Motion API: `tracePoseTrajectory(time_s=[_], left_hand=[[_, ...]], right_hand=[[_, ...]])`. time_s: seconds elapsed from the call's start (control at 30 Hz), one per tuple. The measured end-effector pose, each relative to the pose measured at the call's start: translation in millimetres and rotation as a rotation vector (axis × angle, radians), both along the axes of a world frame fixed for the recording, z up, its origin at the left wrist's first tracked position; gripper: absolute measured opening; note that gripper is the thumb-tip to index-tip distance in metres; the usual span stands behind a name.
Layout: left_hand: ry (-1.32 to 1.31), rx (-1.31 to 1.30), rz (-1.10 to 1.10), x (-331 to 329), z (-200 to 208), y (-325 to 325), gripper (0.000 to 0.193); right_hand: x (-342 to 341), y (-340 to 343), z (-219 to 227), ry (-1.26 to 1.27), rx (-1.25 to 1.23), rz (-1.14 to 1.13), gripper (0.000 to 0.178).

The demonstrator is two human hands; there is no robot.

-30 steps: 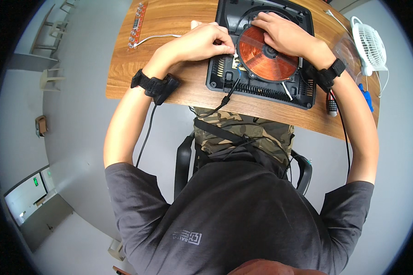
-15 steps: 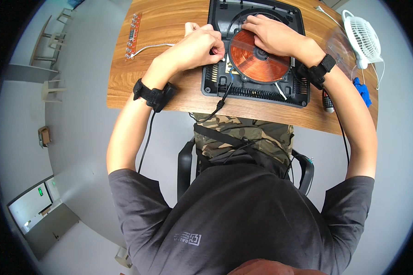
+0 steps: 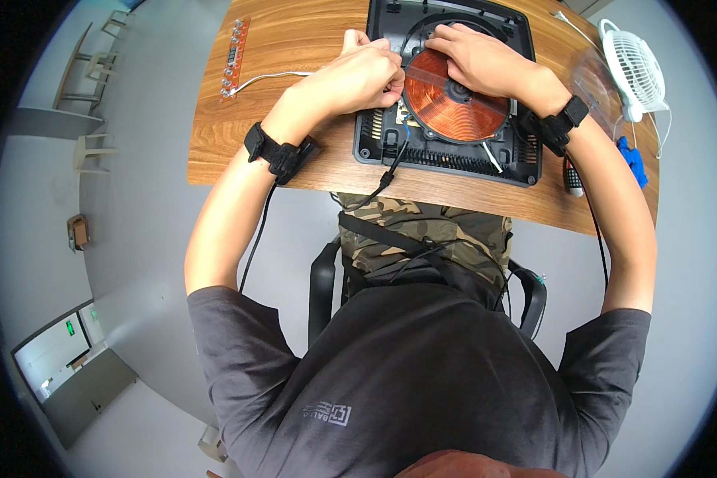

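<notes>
A black appliance base point(image 3: 454, 169), open like an induction cooker's lower shell, lies on the table with a round copper coil point(image 3: 448, 119) in it. My right hand point(image 3: 486, 62) bends over the coil's far side, fingers and thumb pressed on it. Beside the coil's left edge, my left hand point(image 3: 372, 77) is closed in a pinch; its fingertips hide whatever is between them. A white cable point(image 3: 275, 76) runs from a small orange strip board point(image 3: 233, 57) until it disappears under my left hand. Blue wires point(image 3: 407, 127) show just below that hand.
To the right stand a small white fan point(image 3: 636, 68) and a blue cloth-like item point(image 3: 632, 162). A dark tool handle point(image 3: 572, 177) lies by my right forearm. A black cord point(image 3: 385, 180) hangs over the wooden table's point(image 3: 295, 171) near edge.
My left hand has shifted slightly right, toward the coil, still pinched. My right hand keeps its place on the coil. The whole view has moved a little.
</notes>
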State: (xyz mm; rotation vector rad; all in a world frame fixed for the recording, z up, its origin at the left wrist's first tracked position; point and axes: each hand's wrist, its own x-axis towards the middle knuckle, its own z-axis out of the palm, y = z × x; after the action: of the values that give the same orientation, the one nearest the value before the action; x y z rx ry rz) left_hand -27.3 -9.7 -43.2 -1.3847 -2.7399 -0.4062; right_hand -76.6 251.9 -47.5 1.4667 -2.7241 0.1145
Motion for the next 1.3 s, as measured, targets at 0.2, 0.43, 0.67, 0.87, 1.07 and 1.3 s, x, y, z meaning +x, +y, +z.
tracePoseTrajectory(time_s=[0.2,0.43,0.67,0.87,1.07,1.3], left_hand=[[-0.04,0.016,0.038,0.9,-7.1,-3.4,0.011],[-0.065,0.017,0.069,-0.2,-9.7,-3.1,0.01],[-0.167,0.072,0.169,2.9,-17.7,-2.6,0.009],[-0.147,0.185,0.157,4.2,-28.3,-5.8,0.012],[-0.143,0.081,0.152,4.9,-19.4,-3.5,0.009],[0.0,0.062,0.107,9.7,-14.9,-0.5,0.01]], right_hand=[[-0.2,0.1,-1.7,0.016,-0.021,0.001,0.042],[3.5,-1.9,6.5,0.02,-0.012,0.018,0.042],[4.0,-2.9,6.5,0.012,-0.025,0.005,0.041],[3.4,-2.0,3.2,0.009,-0.023,-0.003,0.041],[2.0,-0.7,-0.6,-0.001,-0.017,-0.018,0.041],[3.0,-1.2,0.1,0.011,-0.023,-0.022,0.041]])
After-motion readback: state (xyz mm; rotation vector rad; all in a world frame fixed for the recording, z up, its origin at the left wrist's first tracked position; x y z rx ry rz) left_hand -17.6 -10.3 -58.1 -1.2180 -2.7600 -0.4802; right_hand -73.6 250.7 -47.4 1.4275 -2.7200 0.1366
